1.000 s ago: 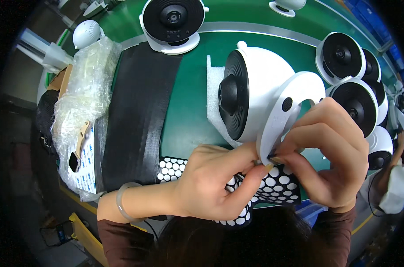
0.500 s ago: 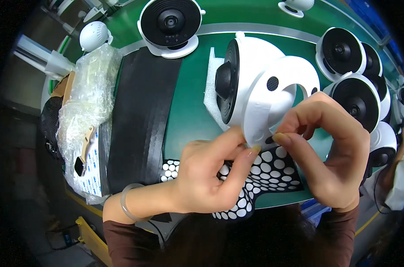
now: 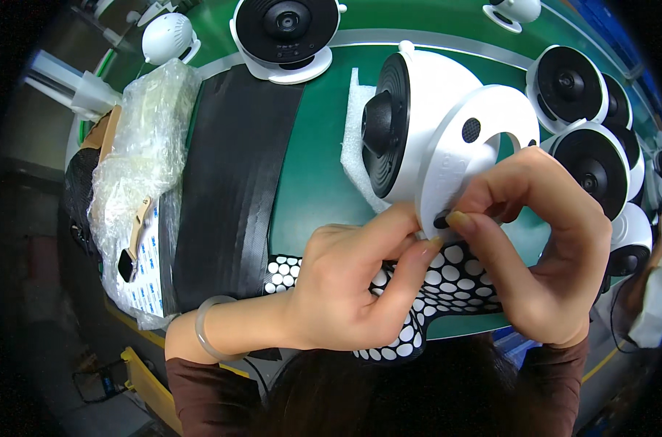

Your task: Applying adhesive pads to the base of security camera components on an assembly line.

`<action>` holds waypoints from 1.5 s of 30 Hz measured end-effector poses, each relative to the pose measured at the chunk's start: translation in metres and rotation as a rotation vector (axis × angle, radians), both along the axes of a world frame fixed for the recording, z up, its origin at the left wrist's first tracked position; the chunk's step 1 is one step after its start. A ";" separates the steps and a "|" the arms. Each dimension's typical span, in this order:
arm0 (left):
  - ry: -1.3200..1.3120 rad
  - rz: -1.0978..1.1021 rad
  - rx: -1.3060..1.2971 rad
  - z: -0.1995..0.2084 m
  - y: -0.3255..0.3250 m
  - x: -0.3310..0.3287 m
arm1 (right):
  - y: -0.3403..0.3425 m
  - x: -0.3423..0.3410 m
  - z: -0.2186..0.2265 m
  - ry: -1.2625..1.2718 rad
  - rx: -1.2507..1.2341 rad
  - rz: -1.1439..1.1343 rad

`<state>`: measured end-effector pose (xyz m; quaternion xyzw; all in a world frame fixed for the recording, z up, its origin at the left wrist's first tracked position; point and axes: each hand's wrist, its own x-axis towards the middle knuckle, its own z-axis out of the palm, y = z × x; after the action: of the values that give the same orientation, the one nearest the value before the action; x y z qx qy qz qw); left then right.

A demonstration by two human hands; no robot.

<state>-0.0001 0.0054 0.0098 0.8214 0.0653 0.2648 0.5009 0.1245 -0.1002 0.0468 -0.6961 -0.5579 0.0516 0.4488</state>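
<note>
A round white desk fan (image 3: 439, 95) with a black ringed front lies tipped on its side on the green bench, its ring-shaped white base (image 3: 447, 156) turned toward me. My left hand (image 3: 353, 284) is closed, thumb and forefinger pinching the base's lower rim. At that same end my right hand (image 3: 553, 240) holds thumb and forefinger together on a small black pad (image 3: 441, 218), which lies against the base. Another round black pad (image 3: 471, 130) sits higher on the base. Under both hands spreads a black sheet with white dots (image 3: 462, 288). White foam (image 3: 354, 138) shows behind the fan.
More white-and-black fans stand at the right (image 3: 589, 171) and far left (image 3: 287, 33). Left of the work lies a wide black strip (image 3: 229, 182), beside a plastic-wrapped bundle (image 3: 138, 146) with a watch (image 3: 134, 240) on it. A yellow cart (image 3: 152, 386) stands below.
The view has shifted slightly, so most things sit a little differently in it. Both hands keep their grip at the base's lower end, and the black pad there shows more plainly.
</note>
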 end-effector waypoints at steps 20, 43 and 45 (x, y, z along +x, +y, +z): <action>-0.040 -0.007 -0.011 -0.006 0.002 0.000 | -0.004 0.016 0.004 0.054 0.000 0.045; -0.094 -0.118 0.139 0.000 0.003 0.002 | 0.007 0.018 0.018 -0.007 -0.173 0.197; -0.091 -0.095 0.093 -0.001 0.002 0.001 | 0.004 0.022 0.020 0.048 -0.215 0.222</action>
<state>0.0011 0.0073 0.0086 0.8332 -0.0091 0.2805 0.4765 0.1460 -0.0960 0.0672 -0.6728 -0.6117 0.1771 0.3766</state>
